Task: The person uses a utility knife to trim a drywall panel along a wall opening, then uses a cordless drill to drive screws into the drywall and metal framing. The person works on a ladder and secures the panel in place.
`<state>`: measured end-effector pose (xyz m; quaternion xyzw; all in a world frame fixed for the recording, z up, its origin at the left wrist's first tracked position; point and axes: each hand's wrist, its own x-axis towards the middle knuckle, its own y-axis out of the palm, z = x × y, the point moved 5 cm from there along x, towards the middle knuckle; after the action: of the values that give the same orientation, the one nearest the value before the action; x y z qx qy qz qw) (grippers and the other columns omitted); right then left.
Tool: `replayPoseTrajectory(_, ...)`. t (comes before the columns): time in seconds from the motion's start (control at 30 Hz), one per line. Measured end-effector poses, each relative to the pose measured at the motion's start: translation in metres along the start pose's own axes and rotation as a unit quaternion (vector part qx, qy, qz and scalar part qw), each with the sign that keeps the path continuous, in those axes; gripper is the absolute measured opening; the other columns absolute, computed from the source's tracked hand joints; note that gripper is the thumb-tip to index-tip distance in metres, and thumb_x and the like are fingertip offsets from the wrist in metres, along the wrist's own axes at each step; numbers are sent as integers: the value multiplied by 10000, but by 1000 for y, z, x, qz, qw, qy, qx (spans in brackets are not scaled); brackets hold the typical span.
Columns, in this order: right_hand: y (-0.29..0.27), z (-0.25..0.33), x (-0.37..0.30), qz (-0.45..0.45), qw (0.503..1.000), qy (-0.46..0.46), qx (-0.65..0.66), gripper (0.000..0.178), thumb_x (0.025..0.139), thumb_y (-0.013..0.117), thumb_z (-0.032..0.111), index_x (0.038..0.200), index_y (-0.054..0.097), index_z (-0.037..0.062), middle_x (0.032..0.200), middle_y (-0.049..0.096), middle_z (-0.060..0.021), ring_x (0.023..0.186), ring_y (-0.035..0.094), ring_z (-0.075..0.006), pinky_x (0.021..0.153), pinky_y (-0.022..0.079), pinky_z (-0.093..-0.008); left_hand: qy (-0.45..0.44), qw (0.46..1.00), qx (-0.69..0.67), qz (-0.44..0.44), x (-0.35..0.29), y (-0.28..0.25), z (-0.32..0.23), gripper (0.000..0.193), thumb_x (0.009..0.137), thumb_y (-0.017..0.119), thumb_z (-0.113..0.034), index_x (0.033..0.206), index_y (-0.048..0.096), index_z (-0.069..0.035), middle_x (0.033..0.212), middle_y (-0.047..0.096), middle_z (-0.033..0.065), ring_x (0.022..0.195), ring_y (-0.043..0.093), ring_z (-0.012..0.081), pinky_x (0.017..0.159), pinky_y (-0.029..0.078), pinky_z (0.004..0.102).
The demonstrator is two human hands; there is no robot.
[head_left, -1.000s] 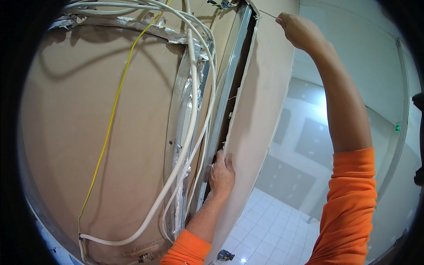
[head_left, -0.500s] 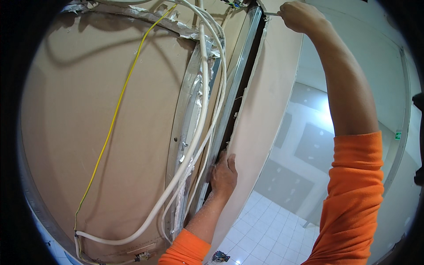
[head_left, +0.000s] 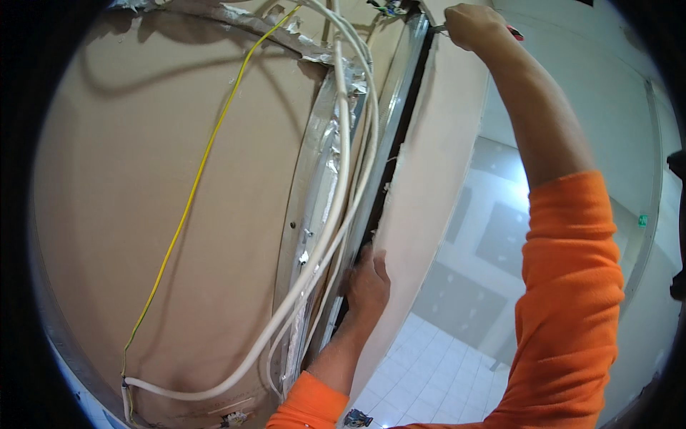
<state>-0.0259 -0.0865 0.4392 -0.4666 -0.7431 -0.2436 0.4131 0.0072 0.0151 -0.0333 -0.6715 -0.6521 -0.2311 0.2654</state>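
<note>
My right hand (head_left: 474,27) is closed, high up, around a hand tool with a red-and-black butt (head_left: 514,33). Its thin metal end (head_left: 438,28) meets the top of a plasterboard panel's ragged left edge; the hand hides the rest, so its exact kind does not show. Lower down, my left hand (head_left: 369,284) grips the edge of that plasterboard panel (head_left: 437,164), fingers reaching into the dark gap behind it and thumb on its face. Beside the gap runs a metal stud (head_left: 393,100).
White cables (head_left: 344,143) hang in loops left of the stud, close to my left forearm. A yellow wire (head_left: 193,186) crosses the brown board (head_left: 143,214). Torn foil and board edges (head_left: 236,16) line the top. Loose wire ends (head_left: 386,8) stick out above. White floor tiles (head_left: 421,357) lie below right.
My right hand has shifted slightly left and its forearm has dropped a little, bringing the tool's red-and-black butt into sight. My left hand keeps its hold on the panel edge.
</note>
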Motion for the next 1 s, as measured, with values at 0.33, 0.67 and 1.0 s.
replayPoseTrajectory(0.33,19,-55,-73,8,995,18,95,303,1040,529,314,1074,720,82,1057,741,-143,1003,706,-357,843,561,-477,-20,1000,14,14,-3,-1,0,517,1055,475,-321,1483,420,-36,1169,659,330,1056,639,519,911,508,566)
replayPoseTrajectory(0.67,61,-75,-67,-51,916,137,373,479,881,749,468,1104,728,44,1005,752,-169,967,703,-350,841,541,-438,92,993,33,-60,-31,-4,-8,623,1021,518,-247,1558,320,-2,1391,500,341,1260,516,505,1062,429,522)
replayPoseTrajectory(1.0,84,-3,2,-56,783,272,556,415,823,755,391,1035,759,34,1070,745,-207,1039,708,-357,905,546,-428,88,989,123,-7,-63,-15,16,670,957,589,-73,1552,305,46,1383,503,352,1243,544,490,1033,470,503)
